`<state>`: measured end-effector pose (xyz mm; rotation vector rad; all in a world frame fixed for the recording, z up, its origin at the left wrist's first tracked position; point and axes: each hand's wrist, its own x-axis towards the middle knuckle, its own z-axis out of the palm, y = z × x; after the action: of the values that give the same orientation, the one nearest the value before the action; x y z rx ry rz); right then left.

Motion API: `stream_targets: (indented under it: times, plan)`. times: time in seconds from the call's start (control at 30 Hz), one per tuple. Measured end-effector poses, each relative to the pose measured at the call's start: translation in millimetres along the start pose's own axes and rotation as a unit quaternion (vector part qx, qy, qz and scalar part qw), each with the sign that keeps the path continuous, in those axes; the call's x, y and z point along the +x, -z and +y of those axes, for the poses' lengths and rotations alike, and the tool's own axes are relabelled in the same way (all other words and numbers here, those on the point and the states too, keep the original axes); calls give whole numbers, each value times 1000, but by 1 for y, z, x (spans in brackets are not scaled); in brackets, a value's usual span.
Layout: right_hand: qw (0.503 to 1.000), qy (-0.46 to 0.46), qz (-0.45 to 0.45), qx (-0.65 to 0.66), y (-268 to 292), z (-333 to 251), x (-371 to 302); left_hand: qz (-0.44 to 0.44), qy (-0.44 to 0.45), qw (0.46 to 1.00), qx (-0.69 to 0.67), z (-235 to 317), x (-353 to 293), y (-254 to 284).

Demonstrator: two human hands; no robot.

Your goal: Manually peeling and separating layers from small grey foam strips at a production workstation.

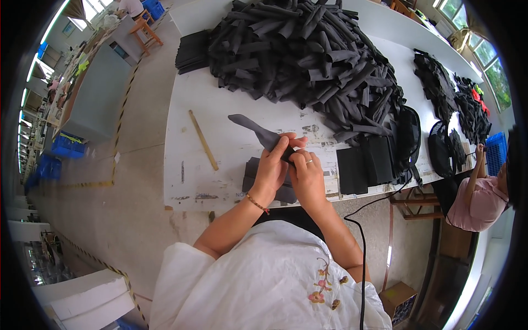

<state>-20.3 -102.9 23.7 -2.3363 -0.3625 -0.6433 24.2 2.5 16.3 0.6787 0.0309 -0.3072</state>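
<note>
Wooden stick [203,139] at nine o'clock of the hands. Left hand [272,168] and right hand [307,175], fingers pinched on dark strip [257,130] (free end toward ten o'clock, over white table [184,110]). Likely risk: slip from so small a pinch. Black heap [308,55] at twelve o'clock.

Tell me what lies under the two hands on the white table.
Under the left hand and right hand, which hold a dark fabric strip, lies a small stack of dark fabric pieces on the table. The hands cover its middle.
</note>
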Motion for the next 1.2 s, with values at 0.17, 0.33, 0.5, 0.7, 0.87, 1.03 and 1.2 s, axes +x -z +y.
stream_targets:
  times: [0.17, 0.33, 0.5, 0.7, 0.87, 1.03, 1.2]
  plan:
    - [999, -9, -2, -40, 8, -11, 1, 30, 44, 999, 1, 12, 1, -1]
    - [999, 22, -10, -29, -2, -6, 9, 20, 2, 1000, -19, -3, -4, -3]
    - [1000, 25, 1, -1, -6, -8, 9, 12, 30, 999, -26, -3, -8, 0]
    - [998, -34, -54, 24, 22, -5, -8, 34, 11, 999, 1, 24, 1, 5]
    - [999, 33, 11, 40, 14, 3, -14, 3, -8, 1000, -23, 11, -6, 0]
    - [998, 38, 17, 57, 10, 1, -5, 11, -18, 999, -39, 12, -11, -2]
    - [997, 40, 14, 64, -1, -2, -2, 25, -7, 997, -73, 5, -15, 0]
